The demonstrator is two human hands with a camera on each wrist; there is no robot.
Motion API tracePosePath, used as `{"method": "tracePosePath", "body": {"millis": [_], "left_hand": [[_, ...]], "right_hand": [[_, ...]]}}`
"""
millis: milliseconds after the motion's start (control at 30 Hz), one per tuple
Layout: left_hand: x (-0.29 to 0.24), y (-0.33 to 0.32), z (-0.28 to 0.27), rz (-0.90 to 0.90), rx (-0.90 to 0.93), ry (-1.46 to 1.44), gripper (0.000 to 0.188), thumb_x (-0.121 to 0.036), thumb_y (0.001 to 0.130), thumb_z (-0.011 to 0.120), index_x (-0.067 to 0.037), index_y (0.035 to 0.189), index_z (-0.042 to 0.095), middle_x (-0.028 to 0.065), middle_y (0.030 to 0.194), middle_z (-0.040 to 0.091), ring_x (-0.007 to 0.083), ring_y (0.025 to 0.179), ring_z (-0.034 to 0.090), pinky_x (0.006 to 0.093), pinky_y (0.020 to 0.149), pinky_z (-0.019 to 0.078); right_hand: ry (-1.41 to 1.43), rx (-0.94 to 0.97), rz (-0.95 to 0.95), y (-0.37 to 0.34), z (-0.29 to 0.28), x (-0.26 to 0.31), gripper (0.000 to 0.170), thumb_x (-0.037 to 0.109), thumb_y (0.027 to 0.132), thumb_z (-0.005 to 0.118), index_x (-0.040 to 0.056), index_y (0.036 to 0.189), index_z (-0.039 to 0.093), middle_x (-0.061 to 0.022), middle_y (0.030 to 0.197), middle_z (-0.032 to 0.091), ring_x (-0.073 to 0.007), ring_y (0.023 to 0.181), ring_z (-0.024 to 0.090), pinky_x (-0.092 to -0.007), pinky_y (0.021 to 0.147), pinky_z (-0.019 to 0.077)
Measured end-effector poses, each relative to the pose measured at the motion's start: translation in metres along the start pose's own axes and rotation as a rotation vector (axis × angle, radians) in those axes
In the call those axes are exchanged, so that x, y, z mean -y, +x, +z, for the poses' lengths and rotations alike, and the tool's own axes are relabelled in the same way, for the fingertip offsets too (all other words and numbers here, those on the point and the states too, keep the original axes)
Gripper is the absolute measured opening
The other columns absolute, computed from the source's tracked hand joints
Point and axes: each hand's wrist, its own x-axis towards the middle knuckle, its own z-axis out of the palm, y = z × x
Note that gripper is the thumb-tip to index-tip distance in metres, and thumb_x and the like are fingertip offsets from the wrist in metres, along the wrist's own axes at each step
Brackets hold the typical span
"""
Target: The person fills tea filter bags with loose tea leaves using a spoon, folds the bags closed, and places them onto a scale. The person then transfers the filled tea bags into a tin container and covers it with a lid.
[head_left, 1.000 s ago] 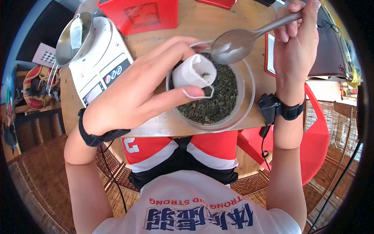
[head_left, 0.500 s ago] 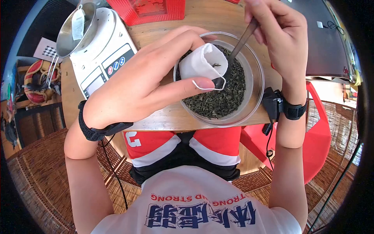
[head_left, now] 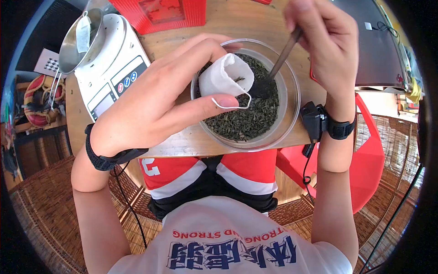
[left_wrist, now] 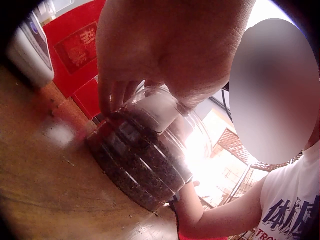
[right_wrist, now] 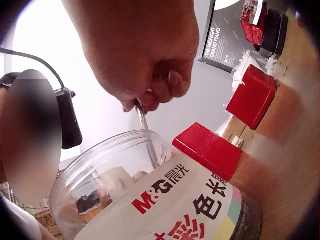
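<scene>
A clear round tub point(head_left: 294, 107) of dark dried tea leaves point(head_left: 248, 123) stands at the table's front edge. My left hand point(head_left: 155, 96) reaches over its left side and holds a white tea bag point(head_left: 214, 80) with its mouth open and a few leaf bits inside. The bag's string loops past the thumb. My right hand point(head_left: 328, 50) grips a metal spoon point(head_left: 286, 52) by its handle, and the spoon's bowl is down in the leaves beside the bag. In the right wrist view, the spoon handle point(right_wrist: 145, 125) slants into the tub behind its printed label point(right_wrist: 170, 200).
Left of the tub is a white kitchen scale point(head_left: 107, 68) bearing a metal pan point(head_left: 68, 50) with a filled tea bag point(head_left: 83, 34) in it. A red box point(head_left: 159, 16) stands at the back. A dark flat panel point(head_left: 365, 41) lies to the right, with a red chair point(head_left: 369, 160) below it.
My right hand has come down and inward, lowering the spoon from above the tub into the leaves. My left hand keeps hold of the tea bag over the tub.
</scene>
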Motion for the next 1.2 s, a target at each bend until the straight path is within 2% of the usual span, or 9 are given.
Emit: {"method": "tracePosePath", "body": {"millis": [167, 233, 333, 667, 867, 933, 1100, 1167, 1200], "left_hand": [[-0.003, 0.001, -0.001, -0.007, 0.033, 0.017, 0.039, -0.023, 0.093, 0.069, 0.002, 0.119, 0.055, 0.0223, 0.146, 0.052, 0.0329, 0.134, 0.053, 0.0404, 0.113, 0.0378], [-0.003, 0.000, 0.000, -0.019, 0.018, 0.006, 0.039, -0.023, 0.093, 0.069, 0.002, 0.119, 0.055, 0.0220, 0.145, 0.052, 0.0329, 0.134, 0.053, 0.0400, 0.112, 0.0381], [-0.003, 0.000, 0.000, -0.030, 0.016, -0.005, 0.038, -0.023, 0.092, 0.070, 0.001, 0.118, 0.055, 0.0217, 0.145, 0.052, 0.0329, 0.133, 0.054, 0.0397, 0.112, 0.0380], [-0.005, -0.001, -0.001, -0.034, 0.023, 0.011, 0.040, -0.026, 0.092, 0.071, 0.001, 0.118, 0.056, 0.0223, 0.145, 0.051, 0.0321, 0.131, 0.054, 0.0393, 0.110, 0.0385], [-0.004, -0.001, 0.000, -0.048, 0.027, -0.011, 0.041, -0.027, 0.093, 0.071, 0.001, 0.118, 0.055, 0.0224, 0.146, 0.051, 0.0329, 0.134, 0.053, 0.0400, 0.112, 0.0378], [-0.004, -0.001, 0.000, -0.043, 0.016, -0.011, 0.041, -0.028, 0.093, 0.071, 0.001, 0.118, 0.055, 0.0225, 0.146, 0.051, 0.0336, 0.136, 0.052, 0.0404, 0.112, 0.0376], [-0.003, -0.001, 0.001, -0.006, 0.010, 0.018, 0.042, -0.027, 0.092, 0.072, 0.001, 0.119, 0.056, 0.0224, 0.147, 0.051, 0.0339, 0.134, 0.053, 0.0401, 0.112, 0.0380], [-0.005, 0.000, -0.001, 0.010, -0.006, 0.025, 0.043, -0.027, 0.092, 0.073, 0.001, 0.120, 0.056, 0.0225, 0.147, 0.051, 0.0338, 0.134, 0.054, 0.0400, 0.112, 0.0383], [-0.007, 0.000, -0.002, -0.017, 0.013, 0.016, 0.044, -0.027, 0.091, 0.073, 0.001, 0.121, 0.056, 0.0226, 0.147, 0.051, 0.0341, 0.133, 0.055, 0.0400, 0.111, 0.0388]], "right_hand": [[0.239, 0.103, 0.189, 0.003, 0.005, -0.008, 0.042, 0.025, 0.107, 0.061, 0.0022, 0.072, 0.063, 0.0050, 0.064, 0.054, -0.0020, 0.058, 0.042, -0.0227, 0.051, 0.0312], [0.230, 0.137, 0.393, 0.004, 0.003, 0.003, 0.043, 0.027, 0.107, 0.060, 0.0032, 0.072, 0.064, 0.0067, 0.062, 0.052, -0.0008, 0.057, 0.040, -0.0221, 0.050, 0.0292], [0.284, 0.241, 0.431, 0.001, 0.009, -0.004, 0.044, 0.029, 0.108, 0.058, 0.0040, 0.072, 0.064, 0.0081, 0.060, 0.050, -0.0001, 0.054, 0.039, -0.0212, 0.050, 0.0277], [0.395, 0.299, 0.554, 0.003, 0.010, -0.007, 0.049, 0.034, 0.110, 0.054, 0.0056, 0.071, 0.063, 0.0073, 0.057, 0.049, -0.0015, 0.051, 0.038, -0.0210, 0.048, 0.0286], [0.628, 0.168, 0.588, 0.003, 0.010, -0.014, 0.046, 0.035, 0.110, 0.053, 0.0067, 0.076, 0.064, 0.0052, 0.053, 0.045, -0.0059, 0.047, 0.038, -0.0222, 0.047, 0.0296], [0.670, 0.118, 0.689, 0.007, 0.006, -0.017, 0.044, 0.035, 0.110, 0.052, 0.0078, 0.077, 0.063, 0.0062, 0.052, 0.041, -0.0064, 0.045, 0.035, -0.0223, 0.046, 0.0283], [0.723, 0.026, 0.658, 0.012, -0.014, -0.014, 0.038, 0.036, 0.110, 0.053, 0.0103, 0.083, 0.063, 0.0101, 0.053, 0.035, -0.0044, 0.044, 0.030, -0.0218, 0.043, 0.0254], [0.657, -0.128, 0.561, 0.013, -0.016, -0.009, 0.037, 0.037, 0.109, 0.054, 0.0110, 0.084, 0.063, 0.0110, 0.053, 0.034, -0.0030, 0.043, 0.029, -0.0202, 0.042, 0.0247], [1.075, -0.171, 0.463, 0.002, -0.031, -0.079, 0.037, 0.037, 0.109, 0.055, 0.0110, 0.084, 0.063, 0.0106, 0.052, 0.036, -0.0027, 0.042, 0.029, -0.0193, 0.041, 0.0247]]}}
